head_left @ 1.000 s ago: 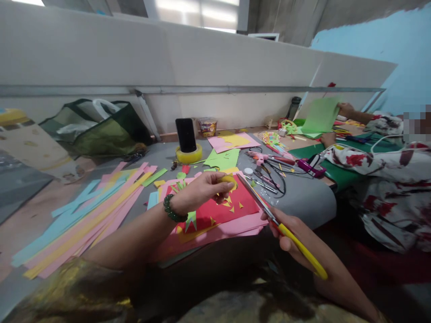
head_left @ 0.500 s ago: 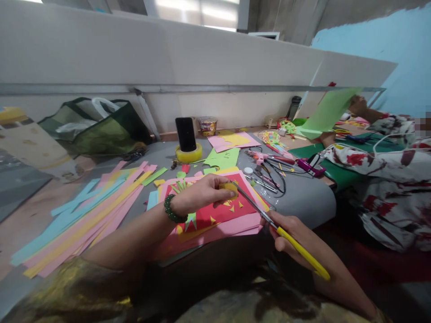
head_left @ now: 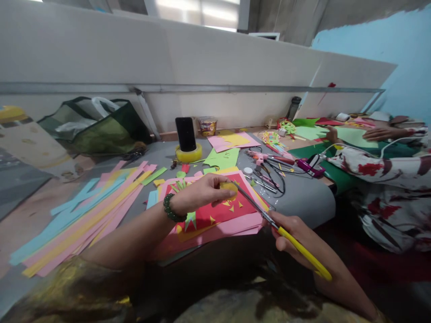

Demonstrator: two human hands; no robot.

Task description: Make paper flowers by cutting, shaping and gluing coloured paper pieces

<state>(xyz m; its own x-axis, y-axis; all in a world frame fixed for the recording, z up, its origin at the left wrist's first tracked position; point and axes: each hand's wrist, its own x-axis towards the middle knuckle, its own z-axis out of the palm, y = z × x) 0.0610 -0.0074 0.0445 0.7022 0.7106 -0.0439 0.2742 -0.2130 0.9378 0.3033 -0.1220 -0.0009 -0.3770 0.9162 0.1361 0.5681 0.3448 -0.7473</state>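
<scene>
Paper strips (head_left: 84,220): pink, blue and yellow, loosely fanned.
Left hand (head_left: 205,192): thumb and fingers pinched together on a yellow paper piece (head_left: 229,186), above a red sheet (head_left: 208,217).
Yellow-handled scissors (head_left: 296,246): blade tips at the piece's right edge.
Right hand (head_left: 293,225): fingers curled round the scissors' handles.
Co-worker's hand (head_left: 384,133): on pale green paper (head_left: 352,135).

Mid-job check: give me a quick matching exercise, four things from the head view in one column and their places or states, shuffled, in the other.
1. Yellow-handled metal scissors
2. Small rounded yellow paper piece
3. Black rectangular phone
4. Flat red paper sheet

A. Strewn with small yellow paper scraps
B. Held in the right hand
C. Propped up at a round yellow tape roll
D. Pinched in the left hand

Pairs: 1-B, 2-D, 3-C, 4-A
</scene>
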